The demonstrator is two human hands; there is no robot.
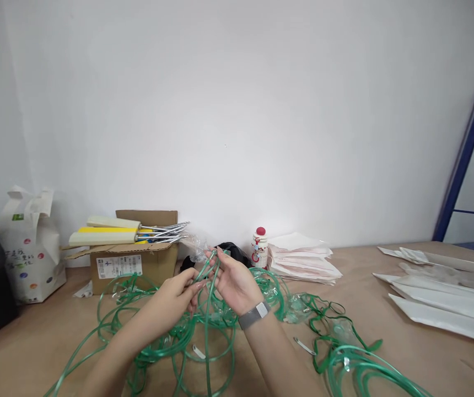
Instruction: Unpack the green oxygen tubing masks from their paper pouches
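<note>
Both hands are raised close together over a heap of green tubing (171,344) on the brown table. My left hand (181,292) is closed, its fingers pinching strands of the green tubing. Closed too, my right hand (232,278) grips the tubing a little higher and to the right, and it wears a grey-banded watch. One strand hangs straight down from between the hands. Clear plastic pieces lie among the coils, too jumbled to make out. Right of the right forearm lie green straps (322,325) and another tubing coil (369,366).
Behind stand a cardboard box (154,270) with yellow and cream pieces and metal rods, a bottle (259,251) and stacked papers (303,259). White packets (447,303) lie right. Bags (34,253) stand left. Small white strips (304,346) lie near the tubing.
</note>
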